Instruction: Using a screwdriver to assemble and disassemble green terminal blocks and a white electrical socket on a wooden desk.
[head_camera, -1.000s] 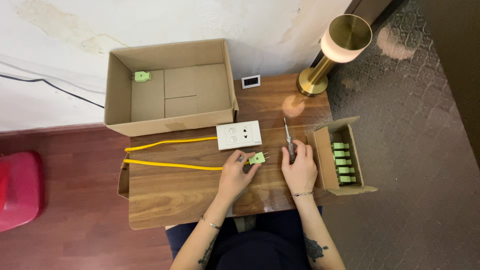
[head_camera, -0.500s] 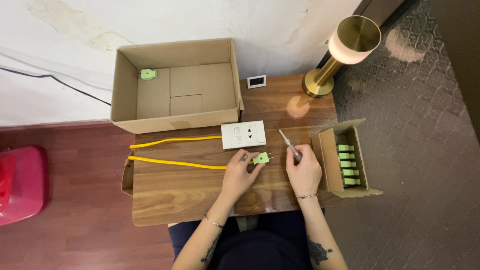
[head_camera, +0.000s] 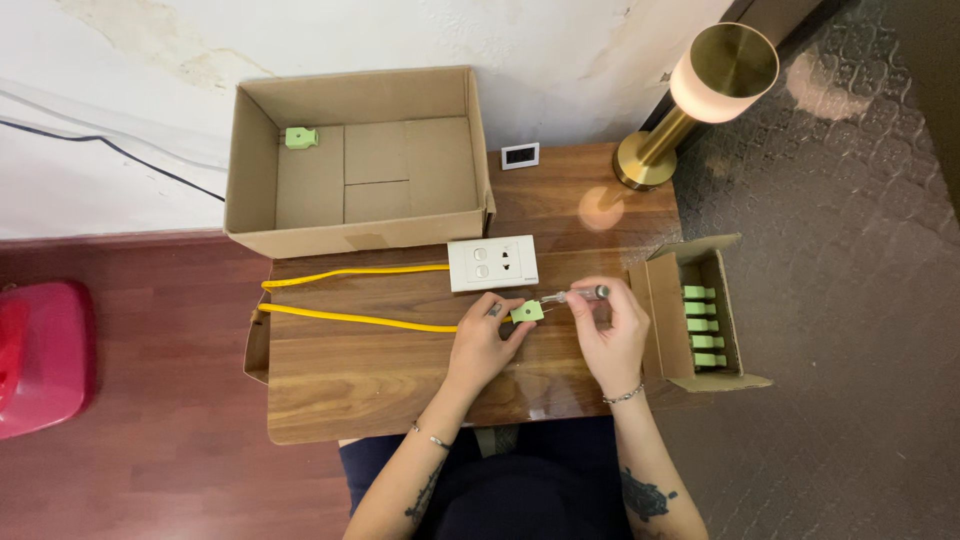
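My left hand (head_camera: 482, 342) pinches a small green connector (head_camera: 528, 311) at the end of a yellow cable (head_camera: 350, 317) lying on the wooden table (head_camera: 380, 390). In my right hand (head_camera: 610, 330) is a small screwdriver (head_camera: 575, 295), held level with its tip against the connector. Just behind both hands lies a white wall socket plate (head_camera: 493, 263).
A large open cardboard box (head_camera: 255, 185) at the back holds one green connector (head_camera: 300, 137). On the right, a small open carton (head_camera: 662, 335) has several green connectors (head_camera: 703, 325). A brass lamp (head_camera: 700, 95) stands at the back right, a small white device (head_camera: 520, 155) beside it. A red object (head_camera: 40, 355) is on the floor.
My right hand has swung the screwdriver from upright to level and brought its tip to the green connector. My left hand stays on the connector.
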